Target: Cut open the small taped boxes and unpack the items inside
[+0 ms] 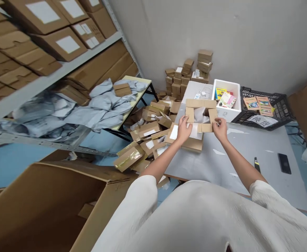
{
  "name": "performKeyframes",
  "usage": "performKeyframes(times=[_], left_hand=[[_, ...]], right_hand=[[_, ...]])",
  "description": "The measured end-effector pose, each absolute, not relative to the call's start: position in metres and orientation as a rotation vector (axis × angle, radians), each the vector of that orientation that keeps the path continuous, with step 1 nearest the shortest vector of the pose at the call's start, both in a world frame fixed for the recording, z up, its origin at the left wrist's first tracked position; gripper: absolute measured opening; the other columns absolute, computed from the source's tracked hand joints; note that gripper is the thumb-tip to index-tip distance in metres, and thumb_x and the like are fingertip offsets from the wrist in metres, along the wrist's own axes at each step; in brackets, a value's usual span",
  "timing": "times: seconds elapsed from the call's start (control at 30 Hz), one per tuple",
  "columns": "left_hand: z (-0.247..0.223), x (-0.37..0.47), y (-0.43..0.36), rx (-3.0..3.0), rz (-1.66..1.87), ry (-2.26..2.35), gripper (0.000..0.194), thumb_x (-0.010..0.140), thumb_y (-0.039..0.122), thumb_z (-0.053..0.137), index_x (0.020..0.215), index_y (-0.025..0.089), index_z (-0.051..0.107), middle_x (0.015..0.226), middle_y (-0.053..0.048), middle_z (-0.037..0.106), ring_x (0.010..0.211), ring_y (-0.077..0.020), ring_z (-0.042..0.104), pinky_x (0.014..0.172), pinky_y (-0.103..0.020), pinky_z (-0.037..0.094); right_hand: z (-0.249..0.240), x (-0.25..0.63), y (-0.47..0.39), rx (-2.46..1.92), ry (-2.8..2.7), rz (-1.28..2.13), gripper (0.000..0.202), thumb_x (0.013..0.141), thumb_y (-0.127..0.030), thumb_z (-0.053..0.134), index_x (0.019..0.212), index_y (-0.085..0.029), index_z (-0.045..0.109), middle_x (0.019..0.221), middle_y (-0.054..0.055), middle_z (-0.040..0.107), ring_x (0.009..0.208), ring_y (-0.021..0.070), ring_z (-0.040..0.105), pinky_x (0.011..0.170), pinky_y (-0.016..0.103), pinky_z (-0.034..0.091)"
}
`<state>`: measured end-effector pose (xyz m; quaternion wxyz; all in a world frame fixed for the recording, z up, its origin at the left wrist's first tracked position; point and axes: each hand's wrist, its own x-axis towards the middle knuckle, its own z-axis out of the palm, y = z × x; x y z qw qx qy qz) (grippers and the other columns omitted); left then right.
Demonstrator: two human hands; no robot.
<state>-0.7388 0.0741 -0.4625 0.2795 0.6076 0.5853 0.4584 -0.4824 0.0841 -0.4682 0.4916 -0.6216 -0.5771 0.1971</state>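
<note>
A small open cardboard box (201, 103) is held over the grey-white table (213, 162), its flaps folded outward. White wrapping material (200, 114) shows inside it. My left hand (184, 129) grips the box's left side, thumb and fingers at the flap. On the opposite side, my right hand (220, 128) is closed on the right flap and edge. Just below and in front, another cardboard box (194, 143) rests near the table's left edge, partly covered by the held box and my left hand. What lies under the white wrapping is hidden.
A white foam box (228, 114) and black crate (281, 112) hold colourful packets at the back. A utility knife (257, 165) and phone (284, 163) lie right. Loose cartons (149, 131) pile left, beside a low table of grey parcels (106, 101). A large carton (111, 196) stands nearby.
</note>
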Motion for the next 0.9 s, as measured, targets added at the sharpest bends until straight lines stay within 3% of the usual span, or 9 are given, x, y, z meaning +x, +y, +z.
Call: performKeyframes(times=[0.17, 0.27, 0.37, 0.43, 0.5, 0.77, 0.9], left_hand=[[-0.463, -0.84, 0.063, 1.573, 1.342, 1.702, 0.047, 0.097, 0.024, 0.065, 0.144, 0.022, 0.068, 0.162, -0.015, 0.051, 0.158, -0.0317, 0.048, 0.137, -0.046, 0.034], [-0.467, -0.893, 0.061, 1.469, 1.377, 1.784, 0.05, 0.096, 0.024, 0.065, 0.146, 0.022, 0.066, 0.167, -0.015, 0.047, 0.161, -0.0309, 0.044, 0.138, -0.044, 0.032], [-0.478, -0.936, 0.065, 1.351, 1.332, 1.841, 0.056, 0.095, 0.023, 0.066, 0.151, 0.023, 0.061, 0.173, -0.015, 0.043, 0.167, -0.0318, 0.035, 0.14, -0.047, 0.028], [-0.489, -0.956, 0.067, 1.277, 1.261, 1.882, 0.058, 0.093, 0.023, 0.066, 0.151, 0.022, 0.06, 0.175, -0.015, 0.041, 0.17, -0.0335, 0.029, 0.14, -0.05, 0.026], [-0.502, -0.968, 0.065, 1.215, 1.211, 1.912, 0.056, 0.093, 0.022, 0.066, 0.149, 0.023, 0.061, 0.173, -0.014, 0.044, 0.169, -0.0329, 0.029, 0.14, -0.05, 0.026], [-0.54, -0.965, 0.054, 1.236, 1.137, 1.882, 0.052, 0.089, 0.017, 0.061, 0.141, 0.021, 0.065, 0.156, -0.015, 0.06, 0.155, -0.0303, 0.05, 0.135, -0.049, 0.036], [-0.543, -0.94, 0.061, 1.316, 1.093, 1.816, 0.05, 0.089, 0.015, 0.061, 0.139, 0.021, 0.066, 0.15, -0.015, 0.064, 0.151, -0.0292, 0.054, 0.133, -0.049, 0.038]], right_hand=[[-0.478, -0.588, 0.103, -1.362, -1.491, 0.593, 0.026, 0.092, -0.037, 0.066, 0.115, -0.025, 0.067, 0.126, 0.011, 0.065, 0.117, 0.0271, 0.065, 0.103, 0.047, 0.06], [-0.485, -0.644, 0.125, -1.237, -1.585, 0.703, 0.026, 0.094, -0.039, 0.063, 0.116, -0.026, 0.069, 0.135, 0.013, 0.065, 0.13, 0.0289, 0.063, 0.109, 0.048, 0.058], [-0.496, -0.685, 0.149, -1.17, -1.717, 0.826, 0.042, 0.091, -0.041, 0.067, 0.131, -0.027, 0.068, 0.159, 0.014, 0.057, 0.16, 0.0315, 0.043, 0.126, 0.052, 0.045], [-0.507, -0.699, 0.158, -1.24, -1.751, 0.861, 0.051, 0.09, -0.043, 0.069, 0.138, -0.026, 0.066, 0.17, 0.015, 0.048, 0.168, 0.0331, 0.029, 0.133, 0.055, 0.034], [-0.52, -0.701, 0.16, -1.314, -1.761, 0.9, 0.055, 0.089, -0.044, 0.068, 0.141, -0.025, 0.065, 0.175, 0.015, 0.042, 0.17, 0.034, 0.024, 0.134, 0.058, 0.03], [-0.552, -0.661, 0.138, -1.541, -1.763, 0.91, 0.047, 0.088, -0.036, 0.06, 0.131, -0.022, 0.072, 0.156, 0.017, 0.06, 0.153, 0.0327, 0.05, 0.128, 0.056, 0.041], [-0.55, -0.643, 0.128, -1.578, -1.734, 0.92, 0.042, 0.089, -0.034, 0.058, 0.127, -0.023, 0.074, 0.149, 0.014, 0.065, 0.147, 0.0308, 0.056, 0.122, 0.054, 0.049]])
